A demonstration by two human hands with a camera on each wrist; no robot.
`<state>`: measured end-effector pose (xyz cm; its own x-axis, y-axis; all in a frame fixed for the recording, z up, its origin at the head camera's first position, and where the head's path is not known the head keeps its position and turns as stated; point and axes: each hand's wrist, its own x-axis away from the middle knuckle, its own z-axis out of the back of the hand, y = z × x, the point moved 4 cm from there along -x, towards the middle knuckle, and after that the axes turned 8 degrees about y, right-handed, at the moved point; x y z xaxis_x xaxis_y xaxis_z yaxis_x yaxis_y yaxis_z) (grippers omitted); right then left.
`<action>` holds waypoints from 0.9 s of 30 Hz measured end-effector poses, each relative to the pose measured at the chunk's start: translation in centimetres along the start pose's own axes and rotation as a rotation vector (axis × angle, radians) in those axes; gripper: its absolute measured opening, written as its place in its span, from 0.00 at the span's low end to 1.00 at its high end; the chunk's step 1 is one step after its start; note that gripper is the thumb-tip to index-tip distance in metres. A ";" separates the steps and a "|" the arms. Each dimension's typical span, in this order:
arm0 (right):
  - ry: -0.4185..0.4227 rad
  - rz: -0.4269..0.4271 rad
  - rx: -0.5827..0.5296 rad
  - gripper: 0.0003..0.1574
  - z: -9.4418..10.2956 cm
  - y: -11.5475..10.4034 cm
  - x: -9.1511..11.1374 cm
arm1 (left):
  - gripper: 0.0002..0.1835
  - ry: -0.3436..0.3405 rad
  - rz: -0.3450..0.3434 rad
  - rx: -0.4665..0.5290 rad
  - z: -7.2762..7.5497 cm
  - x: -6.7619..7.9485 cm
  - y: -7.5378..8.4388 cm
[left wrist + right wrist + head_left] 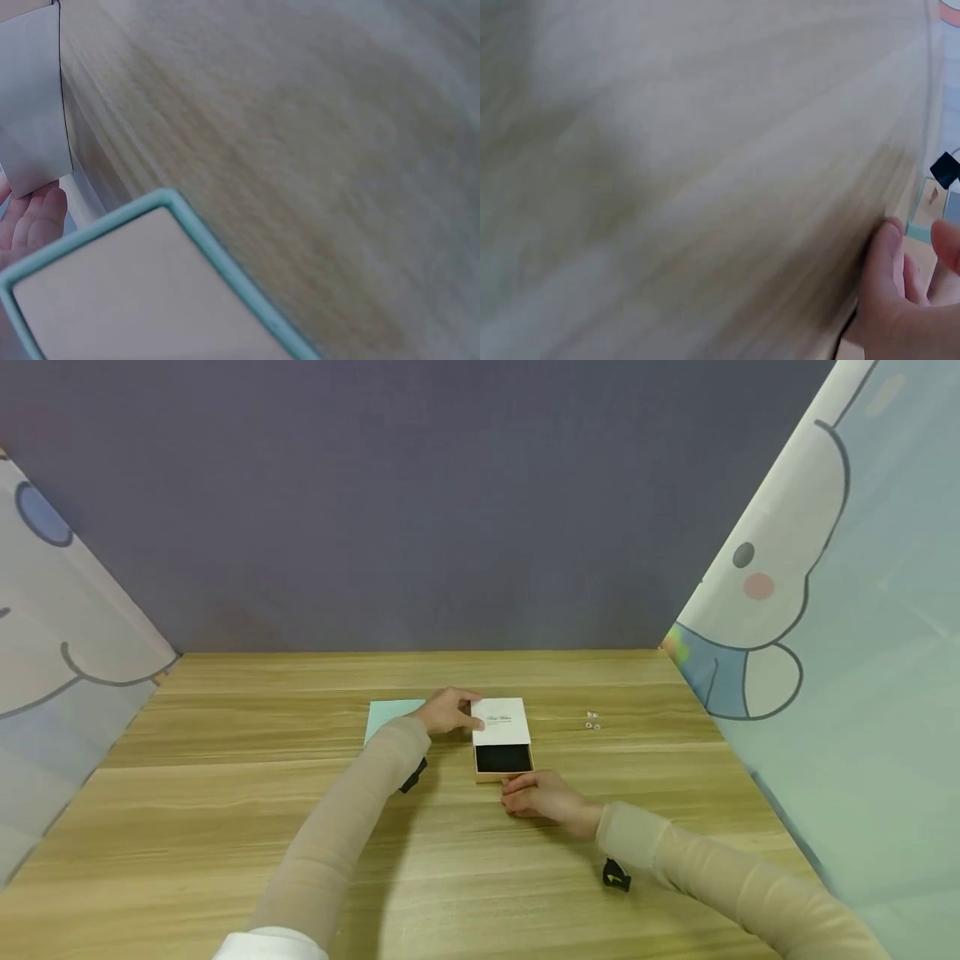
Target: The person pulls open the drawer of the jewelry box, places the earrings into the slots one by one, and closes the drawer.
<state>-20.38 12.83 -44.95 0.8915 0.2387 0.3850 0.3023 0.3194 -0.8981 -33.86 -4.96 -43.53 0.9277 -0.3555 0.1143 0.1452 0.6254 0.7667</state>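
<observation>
A white slide-out box (501, 720) with dark script printed on its sleeve lies in the middle of the table. From its near end sticks out the drawer (504, 777), partly pulled out, with a black inside. My left hand (450, 711) grips the sleeve by its left side, thumb on the near part and fingers at the far corner. At the drawer's front edge is my right hand (547, 797), its fingers bent around that edge. In the left wrist view, fingers (34, 225) show at the end of the white sleeve (34, 97).
A teal-edged flat piece (386, 717) lies left of the box, partly under the left forearm; its pale panel (142, 292) shows in the left wrist view. Several small clear pieces (592, 721) lie right of the box. A dark wall (420, 510) closes the table's back.
</observation>
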 end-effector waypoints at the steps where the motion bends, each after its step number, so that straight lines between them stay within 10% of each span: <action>1: -0.014 0.017 0.024 0.20 0.2 -0.1 0.1 | 0.35 0.001 0.001 -0.001 0.0 0.0 0.0; 7: -0.013 0.157 0.192 0.19 1.9 -1.2 0.4 | 0.35 0.001 0.011 -0.008 -0.2 0.2 0.1; 27: 0.397 0.467 0.432 0.17 11.9 -4.5 -1.1 | 0.36 -0.016 0.006 -0.009 0.0 0.1 0.1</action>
<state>-26.80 22.03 -38.77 0.9740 0.1151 -0.1951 -0.2241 0.6169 -0.7544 -33.80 -4.91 -43.41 0.9231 -0.3622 0.1290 0.1424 0.6337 0.7604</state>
